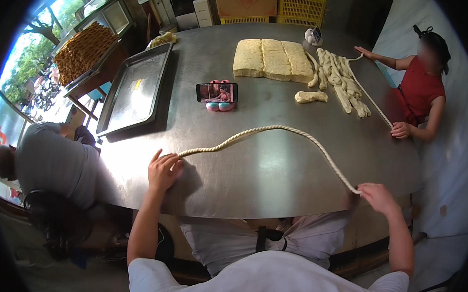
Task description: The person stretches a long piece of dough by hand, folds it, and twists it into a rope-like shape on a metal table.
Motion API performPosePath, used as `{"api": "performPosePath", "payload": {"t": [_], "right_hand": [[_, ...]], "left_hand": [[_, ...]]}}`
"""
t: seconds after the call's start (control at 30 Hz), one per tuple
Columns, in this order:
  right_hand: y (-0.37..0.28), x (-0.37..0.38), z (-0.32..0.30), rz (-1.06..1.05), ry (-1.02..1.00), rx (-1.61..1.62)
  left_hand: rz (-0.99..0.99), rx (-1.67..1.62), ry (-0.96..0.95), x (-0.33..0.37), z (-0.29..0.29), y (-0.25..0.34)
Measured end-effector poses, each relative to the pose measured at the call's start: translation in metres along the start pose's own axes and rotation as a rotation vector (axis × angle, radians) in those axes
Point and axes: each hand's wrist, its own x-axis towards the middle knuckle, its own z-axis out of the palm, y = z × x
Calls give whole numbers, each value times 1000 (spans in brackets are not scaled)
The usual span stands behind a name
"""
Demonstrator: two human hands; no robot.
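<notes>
A long twisted dough rope (276, 127) arcs over the metal tabletop between my hands, its middle bowed away from me. My left hand (163, 170) holds one end, one finger sticking up and the others bent over the dough. At the near right edge of the table, my right hand (377, 195) pinches the other end between its fingers. Beyond the rope, a phone (217, 93) stands on a pink and blue holder, its screen lit. A short dough piece (311, 97) lies farther right.
A large scored dough slab (271, 59) and a heap of dough strips (340, 78) lie at the back right. There, a co-worker in red (422, 89) holds another dough rope. A metal tray (136, 87) sits at left, near a seated person (58, 162). Yellow crates (303, 2) stand behind.
</notes>
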Motion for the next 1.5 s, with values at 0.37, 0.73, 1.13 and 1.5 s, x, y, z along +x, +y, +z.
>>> {"api": "performPosePath", "payload": {"t": [0.37, 0.73, 1.13, 1.5], "right_hand": [[-91, -25, -53, -162, -411, 23], [316, -84, -39, 265, 202, -314], [-45, 23, -67, 22, 26, -25], [-94, -18, -147, -643, 75, 407]], "left_hand": [[-180, -174, -135, -63, -5, 108], [-558, -544, -250, -41, -36, -42], [-211, 87, 137, 6, -7, 9], [149, 28, -481, -61, -110, 94]]}}
